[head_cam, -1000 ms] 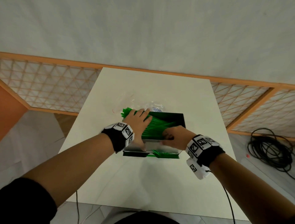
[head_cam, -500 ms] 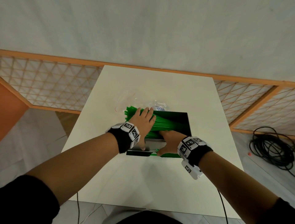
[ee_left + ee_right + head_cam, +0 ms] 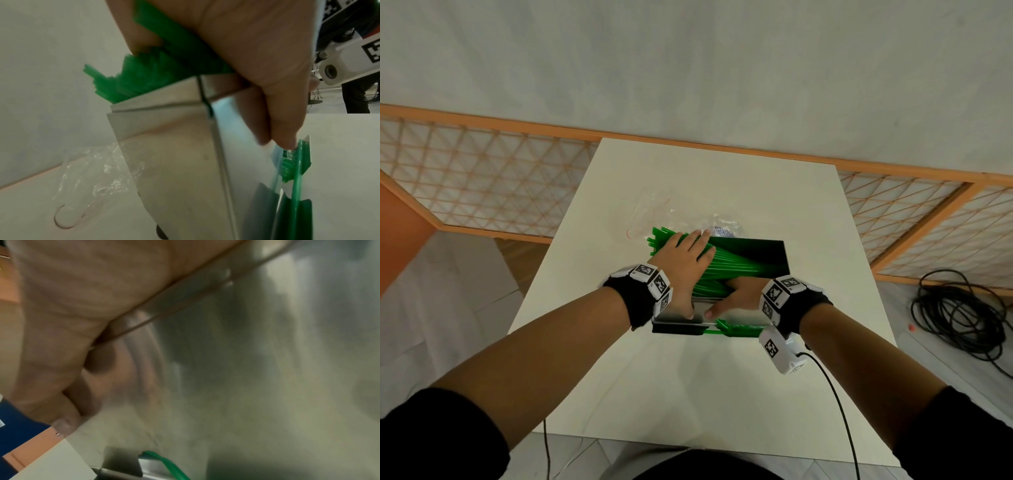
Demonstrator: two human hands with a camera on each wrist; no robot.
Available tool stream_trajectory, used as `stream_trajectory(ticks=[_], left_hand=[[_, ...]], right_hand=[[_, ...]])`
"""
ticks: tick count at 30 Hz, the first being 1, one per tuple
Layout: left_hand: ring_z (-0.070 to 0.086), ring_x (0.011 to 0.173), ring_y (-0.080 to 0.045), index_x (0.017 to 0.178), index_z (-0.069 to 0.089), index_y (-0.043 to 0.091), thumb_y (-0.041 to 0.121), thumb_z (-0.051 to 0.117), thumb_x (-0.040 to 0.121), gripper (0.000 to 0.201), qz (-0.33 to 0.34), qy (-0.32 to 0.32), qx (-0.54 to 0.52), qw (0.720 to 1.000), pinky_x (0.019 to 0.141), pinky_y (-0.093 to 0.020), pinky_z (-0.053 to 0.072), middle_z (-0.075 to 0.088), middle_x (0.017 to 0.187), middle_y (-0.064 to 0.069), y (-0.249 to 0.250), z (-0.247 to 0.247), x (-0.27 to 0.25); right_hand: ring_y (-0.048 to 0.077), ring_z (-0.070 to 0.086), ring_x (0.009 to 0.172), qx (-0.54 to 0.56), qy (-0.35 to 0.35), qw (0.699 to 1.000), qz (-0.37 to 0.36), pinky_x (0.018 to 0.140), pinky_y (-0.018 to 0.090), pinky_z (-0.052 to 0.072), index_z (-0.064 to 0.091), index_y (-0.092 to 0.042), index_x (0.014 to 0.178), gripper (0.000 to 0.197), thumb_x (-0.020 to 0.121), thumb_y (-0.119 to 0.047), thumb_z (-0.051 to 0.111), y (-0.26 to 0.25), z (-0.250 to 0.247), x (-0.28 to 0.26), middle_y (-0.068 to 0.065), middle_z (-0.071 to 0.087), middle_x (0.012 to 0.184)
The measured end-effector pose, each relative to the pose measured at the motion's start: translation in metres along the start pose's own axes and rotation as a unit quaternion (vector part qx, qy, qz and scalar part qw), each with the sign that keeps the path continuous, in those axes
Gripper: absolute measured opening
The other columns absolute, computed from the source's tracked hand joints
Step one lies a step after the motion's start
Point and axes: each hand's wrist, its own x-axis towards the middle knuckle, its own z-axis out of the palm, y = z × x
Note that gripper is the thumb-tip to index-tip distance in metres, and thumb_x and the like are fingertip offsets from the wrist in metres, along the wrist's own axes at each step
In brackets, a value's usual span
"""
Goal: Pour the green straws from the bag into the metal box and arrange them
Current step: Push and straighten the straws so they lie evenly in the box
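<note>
A shiny metal box (image 3: 774, 255) (image 3: 174, 154) (image 3: 246, 369) stands mid-table with a slanted pile of green straws (image 3: 736, 263) (image 3: 127, 84) inside; their ends stick out past the left rim. My left hand (image 3: 685, 253) (image 3: 246, 48) lies flat on the pile, fingers straight, thumb down the near wall. At the near rim my right hand (image 3: 736, 298) (image 3: 72, 305) holds the wall, fingers inside and hidden, thumb outside. A few loose straws (image 3: 739, 330) (image 3: 296, 178) (image 3: 164, 462) lie against the box's front. The clear bag (image 3: 664, 212) (image 3: 98, 170) lies crumpled behind it.
The white table (image 3: 688, 394) has bare surface in front of the box. A small blue-printed wrapper (image 3: 724, 230) lies at the box's far edge. On the floor to the right lies a coil of black cable (image 3: 959, 315). An orange lattice barrier (image 3: 482, 192) stands behind the table.
My right hand has slid left along the near rim, from a fist on the straws to fingers inside and thumb outside the wall. The left hand stays flat on the pile.
</note>
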Motion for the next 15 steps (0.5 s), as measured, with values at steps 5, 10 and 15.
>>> stream_trajectory(ticks=[5, 10, 15], left_hand=[[-0.006, 0.147, -0.032, 0.151, 0.001, 0.013, 0.073, 0.062, 0.059, 0.126, 0.026, 0.006, 0.01, 1.0, 0.118, -0.047, 0.005, -0.012, 0.158, -0.017, -0.008, -0.001, 0.0], [-0.004, 0.147, -0.03, 0.151, 0.0, 0.014, 0.076, 0.062, 0.059, 0.128, 0.024, 0.002, 0.001, 1.0, 0.119, -0.047, 0.005, -0.011, 0.159, -0.015, -0.01, -0.003, -0.003], [0.008, 0.147, -0.027, 0.15, 0.005, 0.014, 0.075, 0.064, 0.06, 0.124, 0.025, 0.02, -0.027, 0.999, 0.118, -0.044, 0.01, 0.005, 0.16, -0.009, -0.016, -0.005, -0.01]], right_hand=[[0.02, 0.034, 0.139, 0.008, -0.02, 1.0, 0.017, 0.115, 0.031, 0.023, 0.029, -0.021, 0.147, 0.101, 0.065, -0.061, 0.07, 0.004, -0.004, 0.0, -0.002, 0.036, 0.151], [0.017, 0.047, 0.127, 0.005, 0.0, 1.0, 0.009, 0.108, 0.028, 0.033, 0.039, -0.025, 0.142, 0.103, 0.052, -0.062, 0.075, 0.009, -0.003, 0.002, -0.007, 0.049, 0.141], [0.018, 0.054, 0.117, -0.067, 0.0, 0.998, 0.007, 0.099, 0.029, 0.041, 0.046, -0.025, 0.137, 0.089, 0.059, -0.055, 0.078, 0.006, -0.022, -0.004, -0.005, 0.056, 0.133]])
